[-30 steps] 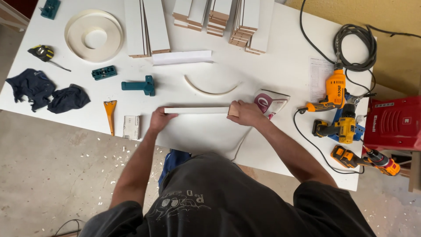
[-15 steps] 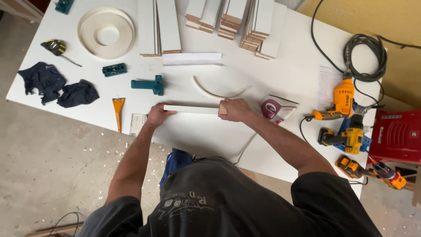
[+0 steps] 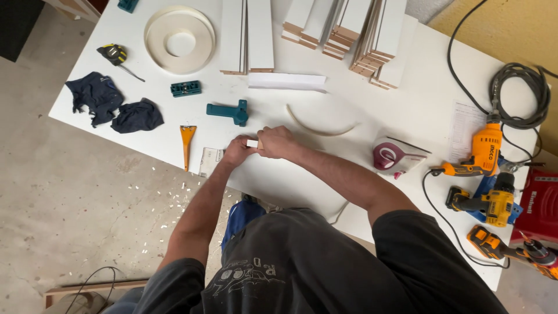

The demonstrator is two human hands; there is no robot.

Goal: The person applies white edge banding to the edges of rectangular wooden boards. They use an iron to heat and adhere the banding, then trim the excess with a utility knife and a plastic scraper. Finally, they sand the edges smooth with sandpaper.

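The right hand (image 3: 279, 142) has slid leftward to meet the left hand (image 3: 237, 152), both pinching a short white strip (image 3: 251, 143) lying nine-to-three between their fingers.

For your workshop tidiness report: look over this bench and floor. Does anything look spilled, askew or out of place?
Yes. Small pale offcuts lie scattered over the concrete floor beside the white table, and two dark cloths lie crumpled on its left end.
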